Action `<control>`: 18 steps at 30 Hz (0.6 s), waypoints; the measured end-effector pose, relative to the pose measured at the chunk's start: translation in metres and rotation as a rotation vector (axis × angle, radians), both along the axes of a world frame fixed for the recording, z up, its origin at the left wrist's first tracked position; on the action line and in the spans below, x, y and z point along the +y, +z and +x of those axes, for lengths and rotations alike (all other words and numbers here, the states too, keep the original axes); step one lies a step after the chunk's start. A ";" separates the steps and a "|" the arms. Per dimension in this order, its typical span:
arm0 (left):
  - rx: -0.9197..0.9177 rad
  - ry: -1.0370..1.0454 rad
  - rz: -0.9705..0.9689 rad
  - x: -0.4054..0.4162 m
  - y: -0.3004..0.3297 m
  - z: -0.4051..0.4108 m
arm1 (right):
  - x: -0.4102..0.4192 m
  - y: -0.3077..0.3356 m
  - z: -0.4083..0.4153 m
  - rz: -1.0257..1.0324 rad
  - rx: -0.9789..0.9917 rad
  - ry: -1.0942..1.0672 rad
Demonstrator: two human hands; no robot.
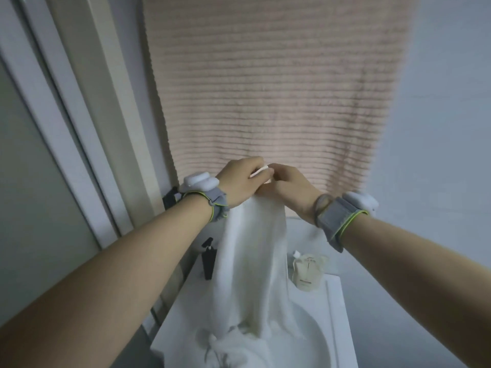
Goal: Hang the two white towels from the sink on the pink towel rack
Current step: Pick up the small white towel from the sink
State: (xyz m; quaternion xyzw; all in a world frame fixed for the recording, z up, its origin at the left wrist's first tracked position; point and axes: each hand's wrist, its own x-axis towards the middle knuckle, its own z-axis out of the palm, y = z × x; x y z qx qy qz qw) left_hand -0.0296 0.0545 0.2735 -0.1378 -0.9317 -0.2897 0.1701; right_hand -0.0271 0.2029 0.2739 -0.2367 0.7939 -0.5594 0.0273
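Observation:
A white towel hangs in a long fold from my two hands down into the white sink. My left hand and my right hand meet above the sink and pinch the towel's top edge together. More white cloth lies bunched in the basin; whether it belongs to the second towel I cannot tell. The pink towel rack is not in view.
A large ribbed pink towel hangs on the wall right behind my hands. A black pump bottle and a cream pouch stand at the back of the sink. A door frame runs along the left.

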 end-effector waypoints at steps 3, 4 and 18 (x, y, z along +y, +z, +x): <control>-0.002 0.036 0.085 0.001 -0.003 -0.001 | 0.011 0.003 -0.006 0.041 0.025 -0.038; -0.016 0.039 0.112 0.001 -0.006 -0.001 | 0.014 0.004 -0.008 0.025 0.039 -0.069; -0.130 -0.005 0.025 0.011 -0.018 -0.002 | 0.079 0.037 -0.014 0.679 0.386 -0.437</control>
